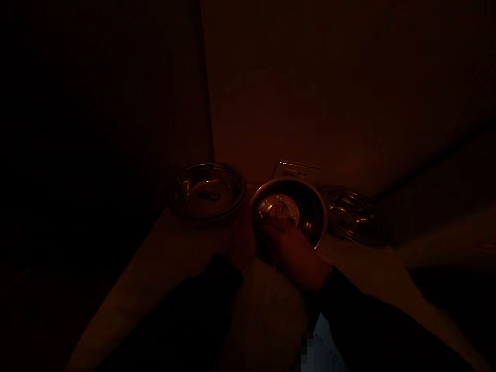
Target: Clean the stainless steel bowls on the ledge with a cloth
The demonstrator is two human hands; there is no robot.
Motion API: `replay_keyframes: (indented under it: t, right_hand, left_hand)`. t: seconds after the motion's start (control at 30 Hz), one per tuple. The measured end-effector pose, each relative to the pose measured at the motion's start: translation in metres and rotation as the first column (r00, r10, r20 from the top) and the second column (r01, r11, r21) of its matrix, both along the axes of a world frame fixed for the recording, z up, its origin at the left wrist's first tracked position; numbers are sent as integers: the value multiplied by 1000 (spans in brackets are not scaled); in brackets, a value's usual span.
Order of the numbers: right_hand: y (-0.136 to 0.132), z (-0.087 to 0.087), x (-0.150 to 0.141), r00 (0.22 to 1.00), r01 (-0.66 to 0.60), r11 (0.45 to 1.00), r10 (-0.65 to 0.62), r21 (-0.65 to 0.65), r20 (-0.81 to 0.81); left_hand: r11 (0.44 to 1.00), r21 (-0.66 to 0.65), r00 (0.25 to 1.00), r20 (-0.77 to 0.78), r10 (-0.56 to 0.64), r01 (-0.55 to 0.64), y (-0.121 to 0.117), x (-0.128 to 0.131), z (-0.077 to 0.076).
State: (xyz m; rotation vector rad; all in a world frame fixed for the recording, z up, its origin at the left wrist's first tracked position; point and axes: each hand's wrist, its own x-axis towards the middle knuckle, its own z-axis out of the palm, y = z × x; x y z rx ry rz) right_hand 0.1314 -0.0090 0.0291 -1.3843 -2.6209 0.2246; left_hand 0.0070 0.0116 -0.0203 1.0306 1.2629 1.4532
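Note:
The scene is very dark. A steel bowl (306, 206) is tilted towards me in the middle, with both hands on it. My left hand (242, 235) is wrapped round its left rim. My right hand (296, 250) reaches into the bowl from the near side, fingers closed by a small shiny thing (279, 211) on the bowl's bottom; I cannot make out what it is. Dark sleeves cover both forearms.
A second steel bowl (209, 191) stands upright just left of the held one. A flat steel lid or plate (354, 214) lies to the right. All rest on a pale counter (174, 279) against a wall corner. A pale packet (294, 169) stands behind.

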Motion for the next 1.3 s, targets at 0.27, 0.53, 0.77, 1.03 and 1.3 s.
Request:
replay_keyframes:
  t: [0.27,0.53,0.77,1.03,1.3]
  right_hand:
    - [-1,7,23,977,-28,996,45,-83,209]
    - [12,4,1,991,-46,996,37,71,126]
    - [1,7,18,965,-62,998,57,11,255]
    - [15,2,9,988,-58,990,39,130,150]
    - [7,9,17,964,-89,995,73,52,256]
  left_hand:
    - [999,-37,998,47,-38,40,-1,2,7]
    - [1000,0,1000,2,-21,21,2,-1,7]
    - [994,-97,992,122,-38,50,-1,2,13]
    - [996,-78,989,145,-32,44,1,2,11]
    - [997,-41,988,137,-65,71,2,2,9]
